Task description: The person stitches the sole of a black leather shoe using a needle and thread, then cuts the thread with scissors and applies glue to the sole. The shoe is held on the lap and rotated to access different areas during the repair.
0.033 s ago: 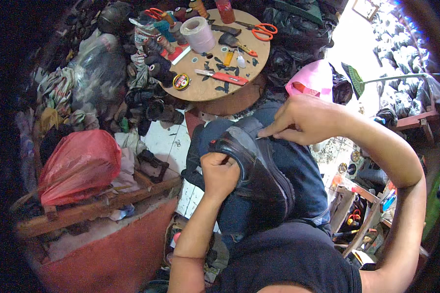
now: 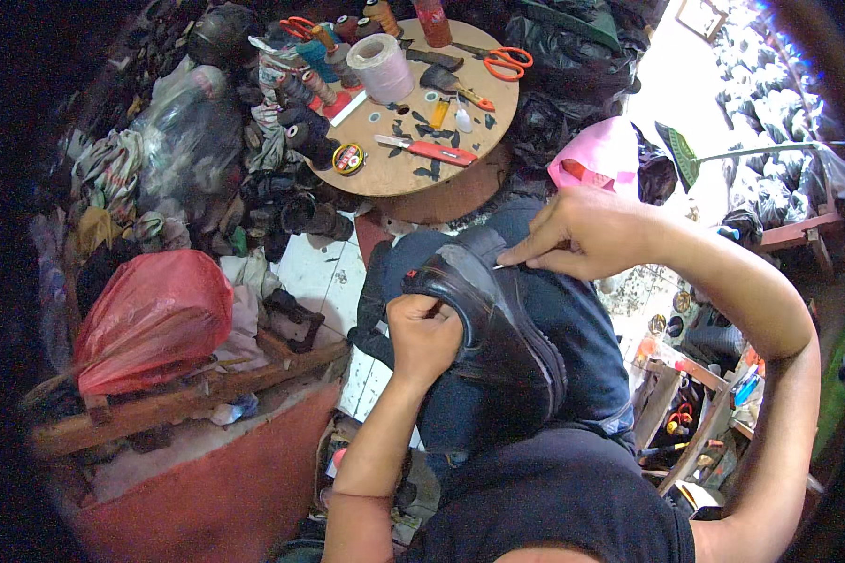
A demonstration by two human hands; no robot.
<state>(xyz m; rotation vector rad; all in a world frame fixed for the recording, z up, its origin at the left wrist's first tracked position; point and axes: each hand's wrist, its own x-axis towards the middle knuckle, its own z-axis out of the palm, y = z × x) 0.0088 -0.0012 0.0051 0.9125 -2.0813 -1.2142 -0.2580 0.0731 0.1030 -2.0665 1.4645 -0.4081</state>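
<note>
The round wooden tabletop is well ahead of the fingers of both hands. The black shoe lies tilted over the blue trousers, between the hands: the left hand has its fingers clenched at the shoe's opening, grasping the rim. The right hand pinches thumb and forefinger beside the shoe's grey part. Beyond the fingers stands a pale roll; nearer them lies a red knife. Smallest is a pale sliver at the right fingertips — apparently gripped, too small to identify. Almost nothing has changed — the slightest shift, if any — so work seems to stay at one spot.
</note>
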